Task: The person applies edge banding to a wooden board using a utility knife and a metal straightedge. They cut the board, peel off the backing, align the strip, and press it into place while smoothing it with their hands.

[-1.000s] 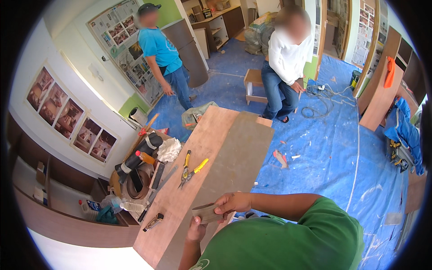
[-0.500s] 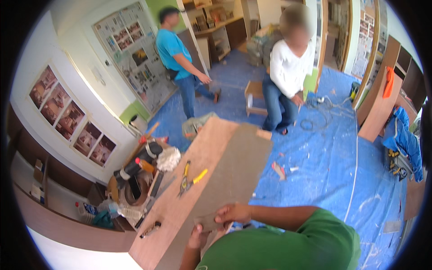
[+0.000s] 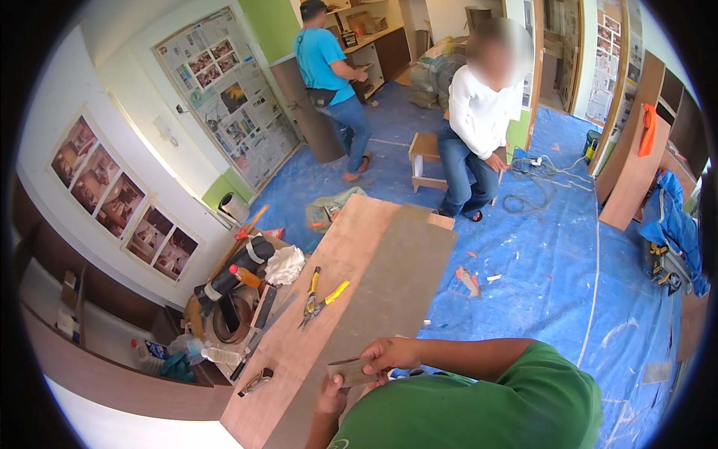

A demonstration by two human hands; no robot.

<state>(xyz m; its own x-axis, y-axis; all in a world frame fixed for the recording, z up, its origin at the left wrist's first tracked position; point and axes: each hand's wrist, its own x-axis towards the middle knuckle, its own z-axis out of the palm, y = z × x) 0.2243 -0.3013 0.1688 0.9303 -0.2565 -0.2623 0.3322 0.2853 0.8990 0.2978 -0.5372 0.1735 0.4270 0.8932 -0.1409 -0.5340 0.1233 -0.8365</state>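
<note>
My left hand (image 3: 331, 395) and my right hand (image 3: 390, 355) both grip a small, flat, grey-brown strip (image 3: 348, 372), perhaps of laminate. The left fingers pinch its left end and the right fingers hold the right end. Beneath my hands lies a long grey-brown sheet (image 3: 393, 277) on a light wood board (image 3: 295, 340). Yellow-handled snips (image 3: 318, 300) rest spread on the board beyond my hands. Closer to the board's left edge is a utility knife (image 3: 256, 382). My green shirt covers part of the board's near end.
Left of the board are a tape roll (image 3: 232, 318), an orange bottle (image 3: 245, 276) and a white cloth (image 3: 284, 266). A seated person (image 3: 479, 120) is at a stool (image 3: 425, 153); another person (image 3: 333, 82) stands farther left. Cables (image 3: 535, 183) lie on the blue floor sheet (image 3: 538, 299).
The person in blue has moved right and farther away, showing a curved brown sheet behind. The strip in my hands has tilted slightly; both hands keep hold of it.
</note>
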